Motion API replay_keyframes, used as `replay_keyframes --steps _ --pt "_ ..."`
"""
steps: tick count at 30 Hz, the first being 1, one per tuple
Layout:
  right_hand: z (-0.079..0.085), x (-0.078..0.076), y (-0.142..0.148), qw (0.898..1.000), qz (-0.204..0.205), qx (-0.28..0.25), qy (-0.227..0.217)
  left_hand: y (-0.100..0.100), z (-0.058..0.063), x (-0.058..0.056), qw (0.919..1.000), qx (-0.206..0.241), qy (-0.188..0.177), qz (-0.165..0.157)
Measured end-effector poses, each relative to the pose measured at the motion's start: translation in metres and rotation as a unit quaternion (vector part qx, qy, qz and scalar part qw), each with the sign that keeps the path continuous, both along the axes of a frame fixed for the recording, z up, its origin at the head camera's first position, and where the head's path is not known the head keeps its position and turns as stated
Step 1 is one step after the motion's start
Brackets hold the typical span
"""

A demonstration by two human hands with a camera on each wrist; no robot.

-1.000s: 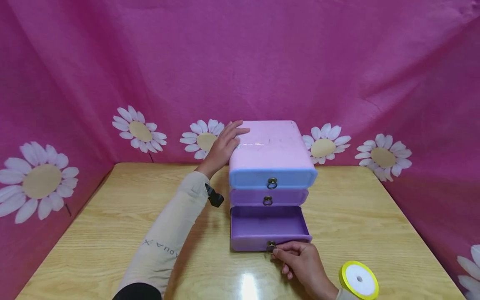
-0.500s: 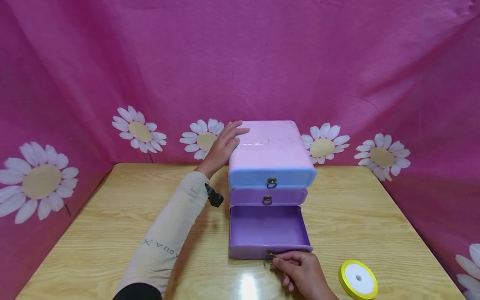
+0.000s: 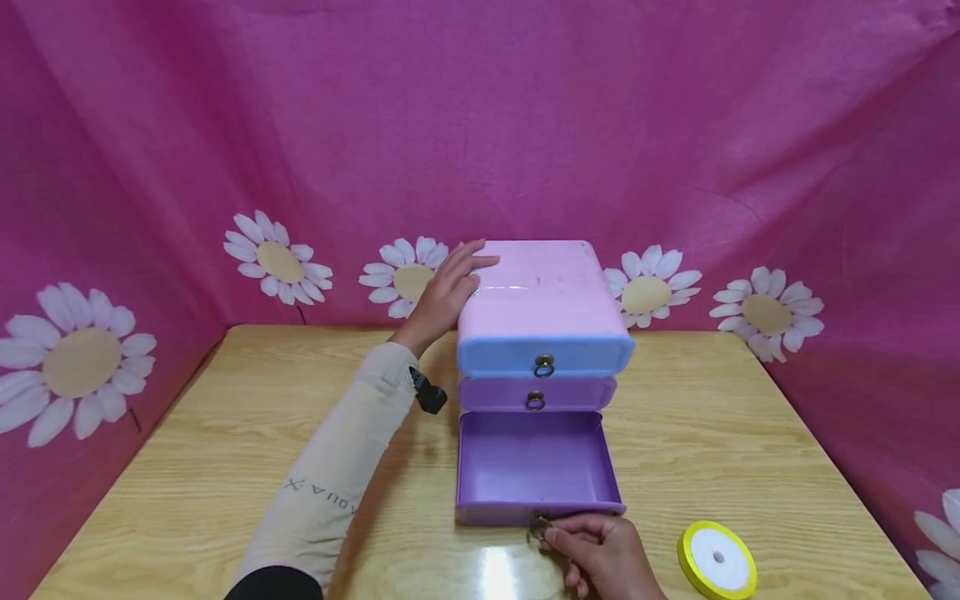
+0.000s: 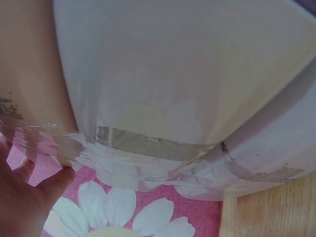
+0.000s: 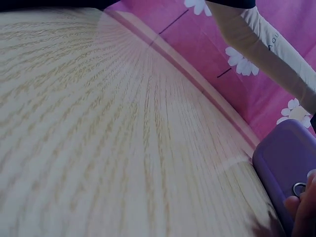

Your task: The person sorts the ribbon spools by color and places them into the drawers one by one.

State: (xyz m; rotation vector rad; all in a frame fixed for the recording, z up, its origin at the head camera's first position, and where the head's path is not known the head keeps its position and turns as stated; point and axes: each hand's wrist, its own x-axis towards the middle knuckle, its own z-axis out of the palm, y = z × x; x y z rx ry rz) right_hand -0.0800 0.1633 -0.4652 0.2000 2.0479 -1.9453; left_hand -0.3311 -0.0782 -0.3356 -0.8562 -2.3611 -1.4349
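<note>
A small chest of drawers (image 3: pixel 536 287) with a pink top stands on the table, its blue top drawer (image 3: pixel 487 357) and purple middle drawer (image 3: pixel 491 395) pushed in. The purple bottom drawer (image 3: pixel 532 458) is pulled far out, and its inside shows bare. My left hand (image 3: pixel 442 296) rests on the chest's upper left edge with fingers spread; in the left wrist view clear tape (image 4: pixel 143 170) runs along the chest near it. With thumb and fingers, my right hand (image 3: pixel 603 554) pinches the bottom drawer's metal ring pull (image 3: pixel 538 527), partly hidden by the fingertips.
A yellow-rimmed spool (image 3: pixel 718 558) with a white face lies on the wooden table (image 3: pixel 337 375), to the right of my right hand. Pink cloth (image 3: pixel 525 117) printed with daisies hangs behind the table and along both sides.
The bottom drawer has slid farther out toward me, with my right hand moving along at its ring pull. My left hand has stayed on the chest.
</note>
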Motion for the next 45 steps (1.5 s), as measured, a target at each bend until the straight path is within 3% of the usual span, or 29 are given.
replay_keyframes --steps 18,25,31,32,45 --pt "0.0000 0.0055 0.0019 1.000 -0.005 0.006 -0.005 0.0010 -0.0014 0.0007 0.9999 0.005 -0.008 -0.005" --pt "-0.0040 0.0066 0.0015 1.000 0.005 -0.017 0.004 0.0017 -0.0030 -0.0007 0.9999 0.009 -0.002 -0.005" --pt "-0.0049 0.0063 0.0027 1.000 0.010 -0.009 0.004 0.0021 -0.0025 -0.0002 0.9999 0.012 0.004 -0.008" --pt "-0.0046 0.0061 0.0029 1.000 0.011 -0.008 0.003 0.0027 0.0017 0.0050 0.9999 0.012 0.000 -0.008" --pt "0.0018 0.0074 0.0062 1.000 0.006 0.017 0.004 0.0004 -0.0016 0.0001 0.9999 0.013 0.001 -0.007"
